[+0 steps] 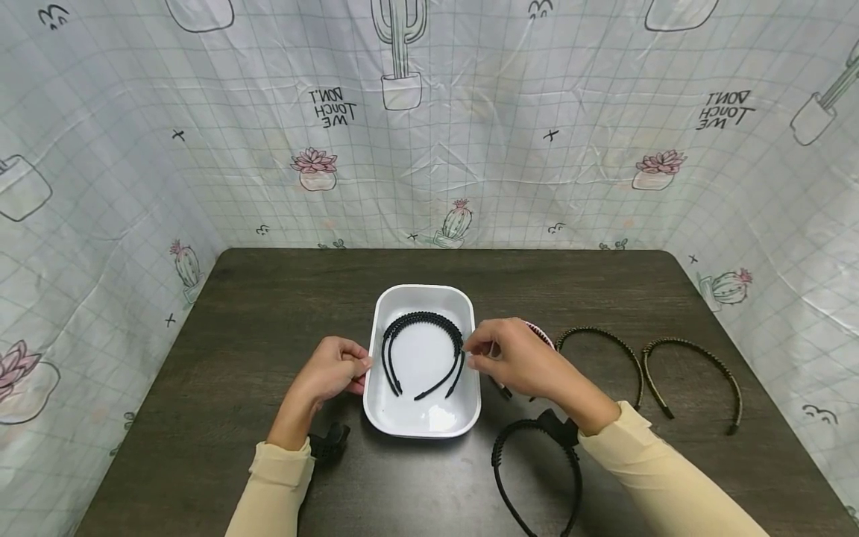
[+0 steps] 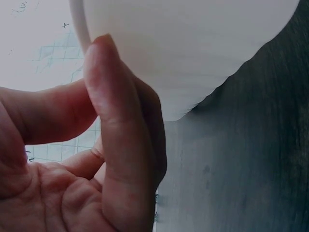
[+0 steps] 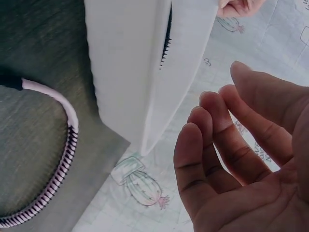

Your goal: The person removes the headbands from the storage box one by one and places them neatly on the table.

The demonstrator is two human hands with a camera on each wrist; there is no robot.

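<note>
A white rectangular tray (image 1: pixel 423 424) stands mid-table, with black toothed headbands (image 1: pixel 424 316) lying nested inside it. My left hand (image 1: pixel 330 371) pinches the tray's left rim; the left wrist view shows a finger against the white wall (image 2: pixel 159 53). At the opposite rim, my right hand (image 1: pixel 520 359) hovers with loosely bent fingers. In the right wrist view that hand (image 3: pixel 236 154) holds nothing, its thumb apart from the fingertips. Partly hidden behind it lies a pink headband with black winding (image 3: pixel 72 137).
Two gold-and-black headbands, one nearer (image 1: pixel 629 355) and one farther right (image 1: pixel 723 367), lie on the dark wooden table (image 1: pixel 282 298). Another black headband (image 1: pixel 499 477) is near the front, below the right wrist. A patterned curtain (image 1: pixel 496 149) surrounds the table's back and sides.
</note>
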